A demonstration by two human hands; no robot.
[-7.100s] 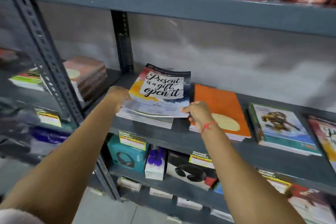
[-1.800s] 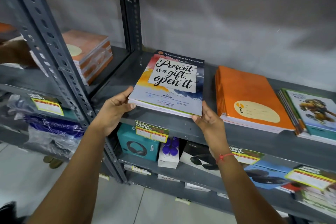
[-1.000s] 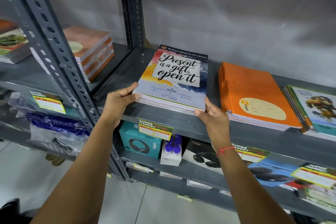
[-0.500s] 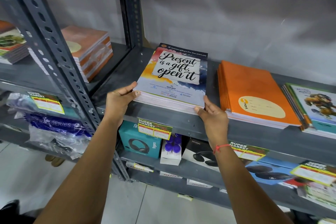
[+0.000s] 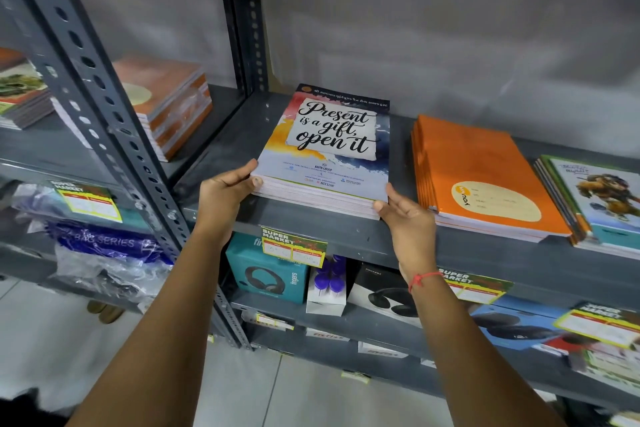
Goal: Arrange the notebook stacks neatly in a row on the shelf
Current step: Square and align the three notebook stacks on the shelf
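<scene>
Both hands, left hand (image 5: 223, 192) and right hand (image 5: 408, 218), clamp the notebook stack (image 5: 325, 152) at the shelf (image 5: 346, 236) front edge; an uneven push could fan its loose covers

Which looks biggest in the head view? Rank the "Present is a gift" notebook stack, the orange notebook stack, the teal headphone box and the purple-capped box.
1. Orange notebook stack and "Present is a gift" stack: too alike to separate.
2. Teal headphone box.
3. Purple-capped box.
</scene>
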